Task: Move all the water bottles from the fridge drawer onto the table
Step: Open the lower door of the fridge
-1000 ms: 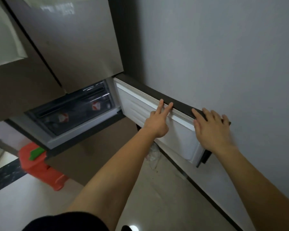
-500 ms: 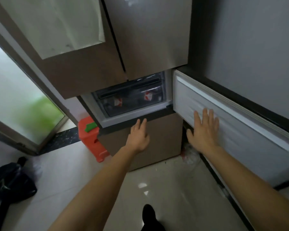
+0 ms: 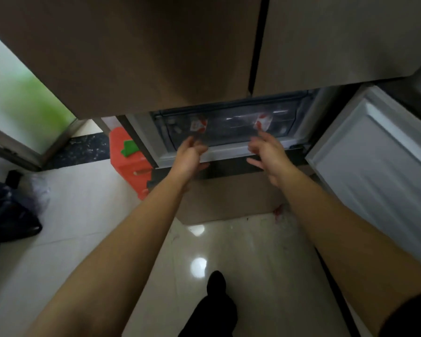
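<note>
Both arms reach forward to the fridge drawer, which sits shut in its bay under the 2 tall upper doors. The drawer's front is clear, and through it 2 water bottles show by their red and white labels, 1 near the drawer's left end and 1 near its right end. Both are blurred.

The left hand is at the lower front edge of the drawer, below the left label. Its fingers are loosely bent with the thumb apart, and nothing lies between them. Blur hides whether the tips touch the drawer. The right hand is at the same edge below the right label, with its fingers spread and relaxed, grasping nothing.

The small fridge door stands swung open at the right and shows its white inner face. A red stool with a green item on top stands against the fridge's left side. A black bag lies on the glossy floor at the far left. The person's dark-clad leg shows at the bottom.
</note>
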`<state>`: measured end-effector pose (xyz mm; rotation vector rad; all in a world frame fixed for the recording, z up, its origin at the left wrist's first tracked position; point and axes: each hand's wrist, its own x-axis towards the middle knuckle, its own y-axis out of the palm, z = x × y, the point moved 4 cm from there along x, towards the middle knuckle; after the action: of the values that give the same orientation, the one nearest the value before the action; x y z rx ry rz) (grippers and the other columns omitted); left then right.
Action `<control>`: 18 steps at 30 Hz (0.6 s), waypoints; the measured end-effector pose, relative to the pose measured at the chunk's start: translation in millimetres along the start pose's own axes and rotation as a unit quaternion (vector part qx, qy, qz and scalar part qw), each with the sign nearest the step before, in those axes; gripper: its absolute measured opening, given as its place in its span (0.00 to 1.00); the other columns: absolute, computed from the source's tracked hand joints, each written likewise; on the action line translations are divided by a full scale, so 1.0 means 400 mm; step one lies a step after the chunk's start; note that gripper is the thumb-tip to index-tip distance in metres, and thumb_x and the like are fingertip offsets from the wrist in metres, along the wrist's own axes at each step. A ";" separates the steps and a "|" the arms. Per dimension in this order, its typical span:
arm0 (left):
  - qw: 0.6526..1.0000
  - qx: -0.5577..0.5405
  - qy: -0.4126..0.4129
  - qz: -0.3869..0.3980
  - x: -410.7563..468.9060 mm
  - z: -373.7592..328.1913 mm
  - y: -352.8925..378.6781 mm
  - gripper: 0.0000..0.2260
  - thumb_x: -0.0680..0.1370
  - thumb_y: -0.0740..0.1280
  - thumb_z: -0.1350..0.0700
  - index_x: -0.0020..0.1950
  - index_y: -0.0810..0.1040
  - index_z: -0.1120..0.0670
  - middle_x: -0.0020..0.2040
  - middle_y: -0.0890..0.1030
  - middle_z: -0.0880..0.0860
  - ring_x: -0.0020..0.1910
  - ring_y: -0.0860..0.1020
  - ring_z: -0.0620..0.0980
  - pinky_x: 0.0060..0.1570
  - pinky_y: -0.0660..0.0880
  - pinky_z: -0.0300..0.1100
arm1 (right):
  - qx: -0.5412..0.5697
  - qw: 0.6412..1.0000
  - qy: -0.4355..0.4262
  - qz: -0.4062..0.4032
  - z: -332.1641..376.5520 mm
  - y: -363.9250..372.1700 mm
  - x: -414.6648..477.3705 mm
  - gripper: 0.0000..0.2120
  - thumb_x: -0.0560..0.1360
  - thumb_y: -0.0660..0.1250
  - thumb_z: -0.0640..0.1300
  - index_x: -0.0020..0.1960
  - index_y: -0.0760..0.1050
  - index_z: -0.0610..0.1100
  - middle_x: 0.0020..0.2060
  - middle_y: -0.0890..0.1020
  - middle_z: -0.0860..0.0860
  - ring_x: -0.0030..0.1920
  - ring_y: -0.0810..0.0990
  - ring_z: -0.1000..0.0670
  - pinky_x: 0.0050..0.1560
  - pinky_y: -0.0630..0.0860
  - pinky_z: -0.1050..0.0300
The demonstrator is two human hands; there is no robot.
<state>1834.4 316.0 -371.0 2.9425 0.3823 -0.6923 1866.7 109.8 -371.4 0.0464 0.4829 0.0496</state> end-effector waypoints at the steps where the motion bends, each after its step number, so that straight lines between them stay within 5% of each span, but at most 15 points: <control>1: 0.999 -0.031 -0.002 -0.008 0.033 -0.015 0.001 0.18 0.80 0.62 0.62 0.70 0.69 0.53 0.64 0.74 0.52 0.57 0.76 0.47 0.48 0.78 0.47 | 0.034 0.999 0.008 0.004 0.011 0.014 0.032 0.27 0.80 0.63 0.38 0.77 0.63 0.49 0.63 0.76 0.49 0.60 0.78 0.50 0.60 0.78 0.49; 4: 0.993 -0.114 -0.020 -0.006 0.107 -0.043 0.017 0.11 0.80 0.63 0.62 0.61 0.77 0.53 0.58 0.80 0.52 0.59 0.78 0.51 0.48 0.79 0.49 | 0.113 0.993 0.018 -0.002 0.039 0.039 0.106 0.21 0.81 0.60 0.36 0.73 0.66 0.49 0.59 0.77 0.50 0.60 0.78 0.48 0.52 0.80 0.51; 7: 0.980 -0.190 -0.050 0.024 0.144 -0.048 0.050 0.18 0.81 0.60 0.62 0.71 0.72 0.57 0.62 0.78 0.52 0.66 0.74 0.53 0.50 0.75 0.49 | 0.197 0.979 0.030 -0.031 0.051 0.046 0.159 0.15 0.83 0.58 0.36 0.67 0.70 0.48 0.58 0.79 0.50 0.59 0.79 0.47 0.54 0.80 0.48; 9: 0.970 -0.236 -0.056 0.035 0.158 -0.038 0.065 0.17 0.81 0.59 0.63 0.70 0.72 0.56 0.61 0.77 0.55 0.66 0.74 0.54 0.53 0.75 0.50 | 0.245 0.968 0.036 -0.036 0.051 0.043 0.186 0.21 0.82 0.59 0.34 0.73 0.64 0.46 0.55 0.79 0.49 0.56 0.80 0.47 0.51 0.80 0.48; 12: 0.940 -0.335 -0.039 0.054 0.172 -0.032 0.071 0.06 0.80 0.59 0.66 0.53 0.73 0.57 0.49 0.77 0.57 0.57 0.75 0.56 0.55 0.77 0.55 | 0.288 0.957 0.032 -0.014 0.051 0.048 0.209 0.28 0.80 0.57 0.28 0.77 0.59 0.44 0.60 0.78 0.45 0.59 0.79 0.44 0.52 0.79 0.48; 15: 0.912 -0.405 -0.036 0.055 0.178 -0.030 0.071 0.07 0.81 0.60 0.62 0.58 0.73 0.58 0.55 0.75 0.59 0.59 0.74 0.59 0.61 0.75 0.58 | 0.318 0.948 0.028 0.004 0.060 0.054 0.217 0.31 0.79 0.55 0.26 0.78 0.59 0.45 0.70 0.74 0.42 0.65 0.75 0.42 0.62 0.75 0.44; 18: 0.913 -0.405 -0.023 0.051 0.175 -0.035 0.094 0.08 0.82 0.60 0.61 0.61 0.71 0.57 0.58 0.76 0.59 0.59 0.75 0.58 0.62 0.74 0.58 | 0.328 0.944 0.029 0.019 0.074 0.051 0.216 0.32 0.79 0.53 0.25 0.79 0.58 0.47 0.69 0.74 0.43 0.62 0.76 0.43 0.62 0.73 0.46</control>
<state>1910.9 297.2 -388.6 2.1336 0.3854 -0.4357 1956.0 134.1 -383.9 0.7114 0.5407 -0.0740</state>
